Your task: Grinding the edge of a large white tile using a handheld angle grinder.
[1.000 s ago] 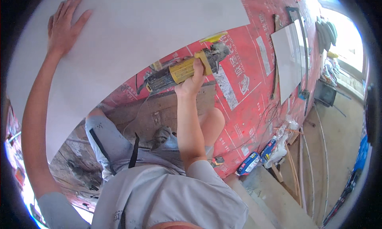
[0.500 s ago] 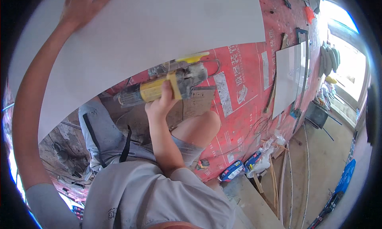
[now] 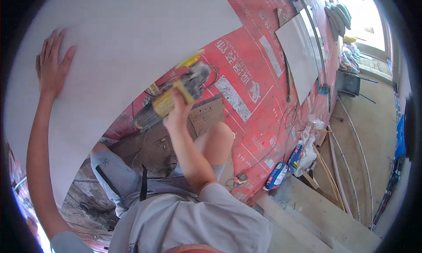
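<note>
My right hand (image 3: 176, 110) is wrapped round the yellow-and-black body of an angle grinder (image 3: 164, 102). The tool's grey head points up and to the right, beside the curved-looking near edge of a large white sheet (image 3: 136, 37). A yellow piece (image 3: 190, 59) shows past the head, at that edge. Flat on the sheet, at the far left, lies my left hand (image 3: 53, 70) with fingers spread. Any disc on the grinder is hidden, and whether it touches the sheet I cannot tell.
The sheet lies over a red printed board surface (image 3: 246, 86). Right of it are a smaller white panel (image 3: 299, 55), a long dark metal bar (image 3: 315, 37) and blue-and-white packages (image 3: 277, 176). Wood strips (image 3: 336, 174) and a dark bin (image 3: 348, 82) stand farther right. A brown board (image 3: 206, 114) is by my knee.
The whole view has turned, so the sheet's corner sits farther left and my left hand lower in the picture. The grinder looks more steeply tilted. Both hands keep their contact.
</note>
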`<state>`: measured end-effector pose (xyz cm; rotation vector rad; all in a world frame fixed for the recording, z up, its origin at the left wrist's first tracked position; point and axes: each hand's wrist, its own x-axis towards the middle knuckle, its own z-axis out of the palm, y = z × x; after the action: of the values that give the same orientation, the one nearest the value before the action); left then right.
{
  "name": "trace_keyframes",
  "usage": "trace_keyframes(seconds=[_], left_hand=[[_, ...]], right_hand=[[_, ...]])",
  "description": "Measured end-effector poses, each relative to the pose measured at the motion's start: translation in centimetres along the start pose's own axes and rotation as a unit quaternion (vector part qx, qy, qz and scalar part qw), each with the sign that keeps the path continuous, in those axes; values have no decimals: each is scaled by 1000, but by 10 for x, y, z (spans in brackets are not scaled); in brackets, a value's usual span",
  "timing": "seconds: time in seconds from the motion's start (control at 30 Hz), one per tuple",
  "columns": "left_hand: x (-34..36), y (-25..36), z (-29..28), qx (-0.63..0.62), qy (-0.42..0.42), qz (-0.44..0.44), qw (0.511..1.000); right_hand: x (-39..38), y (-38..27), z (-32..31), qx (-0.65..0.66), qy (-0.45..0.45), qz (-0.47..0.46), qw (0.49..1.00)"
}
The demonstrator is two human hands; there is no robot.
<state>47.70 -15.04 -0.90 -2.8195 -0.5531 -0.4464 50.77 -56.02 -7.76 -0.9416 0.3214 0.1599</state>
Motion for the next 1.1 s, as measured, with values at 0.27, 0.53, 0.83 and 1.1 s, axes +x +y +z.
trace_keyframes(seconds=[0.27,0.53,0.83,1.1], left_hand=[[1,0,-7,-1,7,10,1000],[1,-1,-7,-18,11,22,1000],[-2,0,-9,-6,22,35,999],[-4,-2,-16,-21,15,41,999]], right_hand=[[110,-88,3,-45,-30,-22,998],[125,-110,5,-81,-4,8,997],[132,-101,-8,-27,-19,21,999],[125,-90,-13,-15,-25,46,999]])
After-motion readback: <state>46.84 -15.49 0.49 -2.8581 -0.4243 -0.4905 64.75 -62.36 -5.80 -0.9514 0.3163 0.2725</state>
